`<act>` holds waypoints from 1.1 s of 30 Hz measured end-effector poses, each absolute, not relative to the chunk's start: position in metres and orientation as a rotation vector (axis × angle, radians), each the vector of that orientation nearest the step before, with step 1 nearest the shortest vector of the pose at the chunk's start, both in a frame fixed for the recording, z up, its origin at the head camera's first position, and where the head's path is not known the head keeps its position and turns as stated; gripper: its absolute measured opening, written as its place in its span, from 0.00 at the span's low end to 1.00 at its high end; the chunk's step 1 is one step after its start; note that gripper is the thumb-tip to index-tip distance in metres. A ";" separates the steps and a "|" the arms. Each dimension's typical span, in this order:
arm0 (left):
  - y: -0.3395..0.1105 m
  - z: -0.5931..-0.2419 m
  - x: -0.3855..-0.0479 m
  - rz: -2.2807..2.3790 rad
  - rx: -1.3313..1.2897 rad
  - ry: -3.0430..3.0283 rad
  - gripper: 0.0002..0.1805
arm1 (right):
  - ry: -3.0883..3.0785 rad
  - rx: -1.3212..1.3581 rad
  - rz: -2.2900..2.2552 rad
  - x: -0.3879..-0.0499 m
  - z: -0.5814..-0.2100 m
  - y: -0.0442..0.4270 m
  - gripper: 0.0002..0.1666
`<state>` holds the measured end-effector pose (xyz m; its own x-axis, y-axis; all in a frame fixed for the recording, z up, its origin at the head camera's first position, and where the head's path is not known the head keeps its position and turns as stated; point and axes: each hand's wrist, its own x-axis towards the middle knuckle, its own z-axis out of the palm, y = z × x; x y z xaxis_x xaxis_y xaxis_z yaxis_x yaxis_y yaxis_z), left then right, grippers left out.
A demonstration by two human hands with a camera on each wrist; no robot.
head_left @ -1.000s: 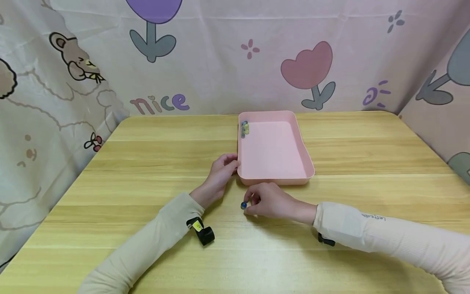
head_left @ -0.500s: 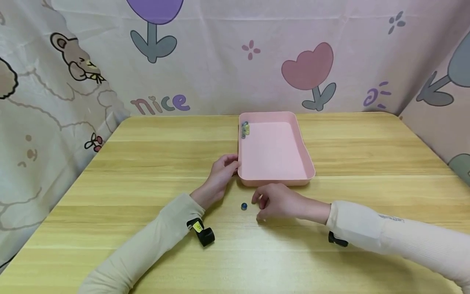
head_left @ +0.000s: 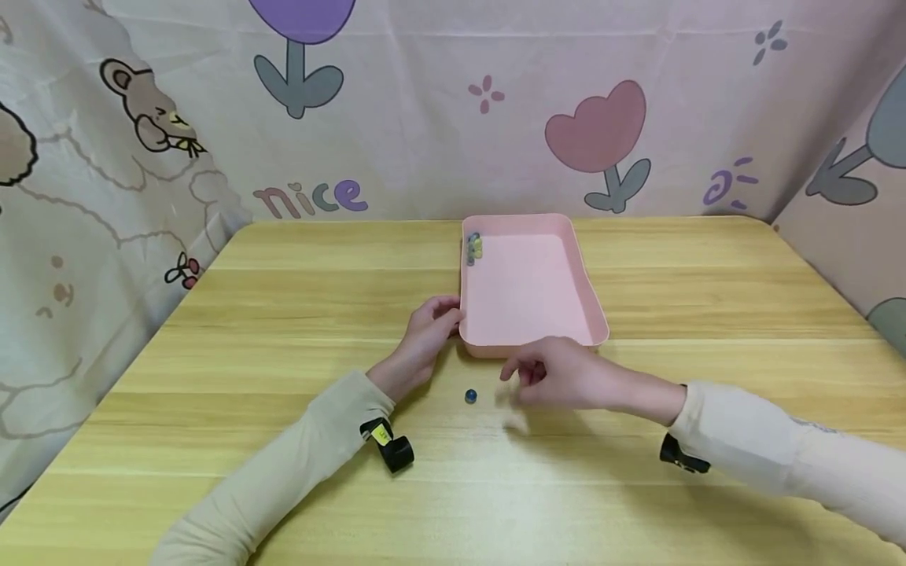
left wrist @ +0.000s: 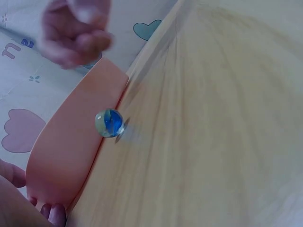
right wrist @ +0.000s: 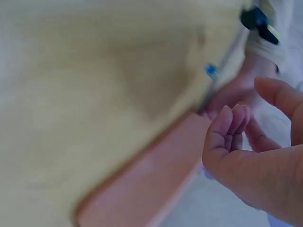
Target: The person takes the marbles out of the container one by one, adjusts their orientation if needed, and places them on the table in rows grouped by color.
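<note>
In the head view a clear glass marble with a blue swirl rests on the table in front of the pink tray. My left hand grips the tray's near left corner, thumb and fingers on either side of the wall in the left wrist view. To the marble's right, my right hand is raised off the table, apart from the marble, fingers loosely bent around nothing. Several marbles, some yellowish and some bluish, sit together inside the tray along its far left wall.
A wood-grain table carries everything. Behind it hangs a printed cloth with flowers and a bear. Each wrist wears a black camera, such as the left camera.
My right hand has let go of the blue marble, drawn back to the right and lifted. The marble stays on the table. My left hand has kept its hold on the tray.
</note>
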<state>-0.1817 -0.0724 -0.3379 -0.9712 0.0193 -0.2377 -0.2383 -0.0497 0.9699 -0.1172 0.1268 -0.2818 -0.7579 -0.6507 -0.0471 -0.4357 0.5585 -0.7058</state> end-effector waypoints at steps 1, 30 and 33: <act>-0.072 -0.337 -0.182 2.141 -0.233 2.036 0.19 | 2.500 -0.908 -1.021 -0.119 -0.277 0.127 0.08; -0.074 -0.336 -0.182 2.107 -0.240 2.045 0.20 | 2.644 -0.284 -1.202 -0.273 -0.238 0.119 0.20; -0.074 -0.336 -0.183 2.106 -0.240 2.045 0.20 | 2.659 -0.249 -1.237 -0.281 -0.246 0.114 0.19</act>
<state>-0.1828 -0.0735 -0.3365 -0.9676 0.0277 -0.2508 -0.2515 -0.0258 0.9675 -0.2814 0.1136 -0.2464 -0.9663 -0.2340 -0.1077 -0.0684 0.6363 -0.7684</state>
